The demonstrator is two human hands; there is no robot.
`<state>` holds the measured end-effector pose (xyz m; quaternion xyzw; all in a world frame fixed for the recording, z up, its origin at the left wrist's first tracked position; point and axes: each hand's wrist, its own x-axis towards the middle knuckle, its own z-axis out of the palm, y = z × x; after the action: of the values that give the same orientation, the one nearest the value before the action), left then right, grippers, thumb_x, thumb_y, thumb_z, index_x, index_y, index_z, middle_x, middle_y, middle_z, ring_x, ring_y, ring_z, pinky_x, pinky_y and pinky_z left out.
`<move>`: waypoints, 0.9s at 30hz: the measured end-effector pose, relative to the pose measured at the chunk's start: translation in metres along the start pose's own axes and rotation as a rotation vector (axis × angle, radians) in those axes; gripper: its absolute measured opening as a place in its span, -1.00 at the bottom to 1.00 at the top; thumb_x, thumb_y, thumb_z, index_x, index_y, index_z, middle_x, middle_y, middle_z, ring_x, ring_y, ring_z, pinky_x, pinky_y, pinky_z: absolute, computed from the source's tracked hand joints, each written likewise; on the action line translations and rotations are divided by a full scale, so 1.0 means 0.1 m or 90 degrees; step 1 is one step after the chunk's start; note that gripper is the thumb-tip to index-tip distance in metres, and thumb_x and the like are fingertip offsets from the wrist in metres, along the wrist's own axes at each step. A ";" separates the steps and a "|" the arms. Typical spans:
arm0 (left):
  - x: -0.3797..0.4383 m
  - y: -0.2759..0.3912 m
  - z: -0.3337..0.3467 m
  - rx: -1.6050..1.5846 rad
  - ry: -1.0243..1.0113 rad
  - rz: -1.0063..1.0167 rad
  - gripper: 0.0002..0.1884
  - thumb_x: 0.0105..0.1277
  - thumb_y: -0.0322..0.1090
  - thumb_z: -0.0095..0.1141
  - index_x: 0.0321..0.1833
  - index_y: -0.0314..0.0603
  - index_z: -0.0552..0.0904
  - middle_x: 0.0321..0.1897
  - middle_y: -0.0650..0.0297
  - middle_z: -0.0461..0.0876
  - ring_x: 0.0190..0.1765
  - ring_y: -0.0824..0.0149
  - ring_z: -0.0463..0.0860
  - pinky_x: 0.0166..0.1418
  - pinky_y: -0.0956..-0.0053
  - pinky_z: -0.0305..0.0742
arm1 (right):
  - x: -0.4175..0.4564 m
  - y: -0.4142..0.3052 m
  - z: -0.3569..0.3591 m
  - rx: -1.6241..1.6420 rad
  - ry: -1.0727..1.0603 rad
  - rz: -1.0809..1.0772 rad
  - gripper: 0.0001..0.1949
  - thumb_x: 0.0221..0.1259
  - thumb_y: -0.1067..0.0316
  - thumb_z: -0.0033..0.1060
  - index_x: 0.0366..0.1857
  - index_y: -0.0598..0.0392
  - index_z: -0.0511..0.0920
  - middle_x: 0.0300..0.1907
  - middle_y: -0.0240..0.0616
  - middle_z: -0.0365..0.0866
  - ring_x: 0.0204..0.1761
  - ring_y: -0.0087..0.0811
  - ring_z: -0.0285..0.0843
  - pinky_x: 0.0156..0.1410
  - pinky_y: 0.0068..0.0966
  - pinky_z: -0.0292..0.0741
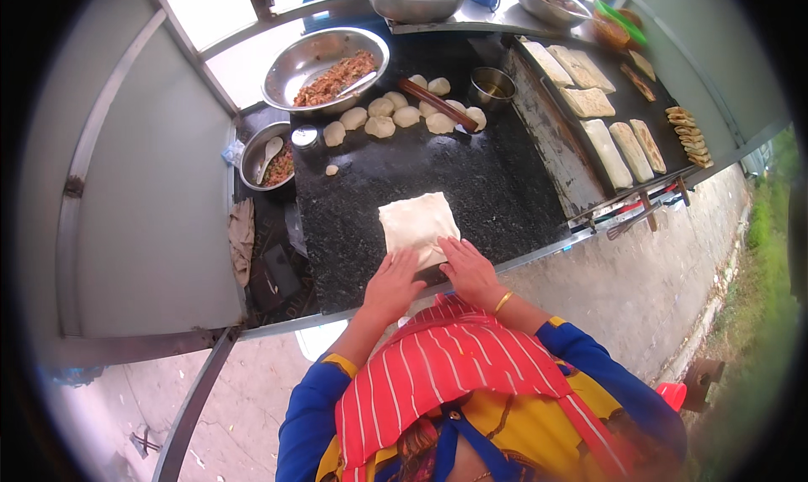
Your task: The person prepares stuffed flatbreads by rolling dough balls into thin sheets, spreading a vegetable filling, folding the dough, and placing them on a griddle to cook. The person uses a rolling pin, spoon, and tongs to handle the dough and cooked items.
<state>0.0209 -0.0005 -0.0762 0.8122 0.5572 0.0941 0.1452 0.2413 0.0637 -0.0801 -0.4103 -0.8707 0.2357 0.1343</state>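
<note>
A folded, roughly square piece of dough (418,220) lies on the black stone worktop (353,217) in front of me. My left hand (396,284) rests flat on its near left corner. On the near right edge lie the spread fingers of my right hand (468,268). Neither hand grasps anything. Beyond the dough, several dough balls (380,127) sit in a cluster, with a wooden rolling pin (437,105) lying across some of them. A small dough scrap (331,170) is at the left. A steel bowl (278,81) of meat filling stands behind, holding a spoon.
At right, a griddle (637,119) carries several flat filled breads (606,152). A steel cup of oil (492,88) stands near it. A smaller bowl of filling (251,160), a lidded jar (305,136) and a cloth (241,242) are at left. A metal bowl (413,5) stands at the back.
</note>
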 end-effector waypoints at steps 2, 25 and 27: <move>-0.01 -0.01 0.10 0.015 0.004 -0.004 -0.38 0.54 0.00 0.00 0.51 -0.27 0.39 0.54 0.04 0.36 0.59 0.09 0.31 0.67 0.17 0.09 | -0.06 0.13 0.09 -0.015 0.005 0.024 -0.49 0.46 0.27 0.09 0.45 0.13 0.36 0.39 -0.01 0.49 0.50 -0.14 0.36 0.63 -0.19 0.21; 0.43 -0.13 0.07 -0.085 -0.102 0.087 -0.34 0.45 -0.19 0.13 0.50 -0.44 0.32 0.52 -0.14 0.32 0.60 -0.04 0.26 0.67 0.12 0.10 | 0.42 0.13 -0.09 0.158 -0.092 -0.047 -0.63 0.31 0.43 -0.02 0.19 0.11 0.50 0.07 0.03 0.62 0.20 0.00 0.58 0.28 -0.19 0.51; 0.47 -0.13 0.10 -0.077 -0.088 0.103 -0.36 0.46 -0.20 0.11 0.51 -0.40 0.32 0.54 -0.15 0.29 0.60 -0.07 0.24 0.68 0.13 0.08 | 0.42 0.18 -0.16 0.166 -0.063 -0.049 -0.63 0.32 0.42 -0.02 0.20 0.10 0.50 0.09 0.00 0.62 0.21 -0.01 0.58 0.30 -0.21 0.50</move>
<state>0.0295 0.0466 -0.0904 0.8487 0.4718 0.0825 0.2242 0.2334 0.1110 -0.0736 -0.3434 -0.8534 0.3614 0.1525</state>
